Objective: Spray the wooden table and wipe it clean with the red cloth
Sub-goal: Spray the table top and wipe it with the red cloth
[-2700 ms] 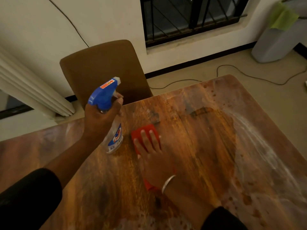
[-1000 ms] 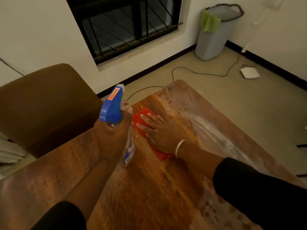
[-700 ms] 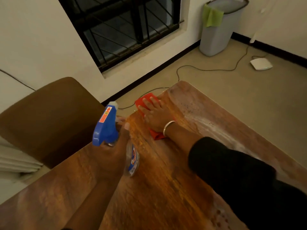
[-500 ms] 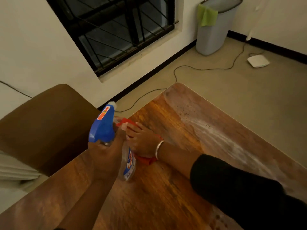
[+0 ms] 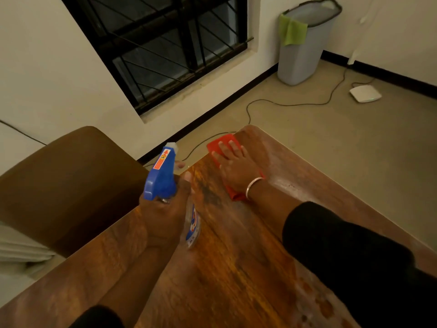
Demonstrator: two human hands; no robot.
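My right hand (image 5: 236, 166) is pressed flat on the red cloth (image 5: 223, 143) at the wooden table (image 5: 236, 256)'s far corner, left hand (image 5: 163, 216) clamped round the spray bottle (image 5: 162, 174). Push further and the cloth slides off the edge.

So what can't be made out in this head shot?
- Spray bottle: label blurred; body mostly hidden by the left hand.
- Red cloth: middle covered by the right hand.
- Wooden table: near side cut off by the frame's bottom edge.

wooden table (image 5: 236, 268), red cloth (image 5: 222, 142) at far corner
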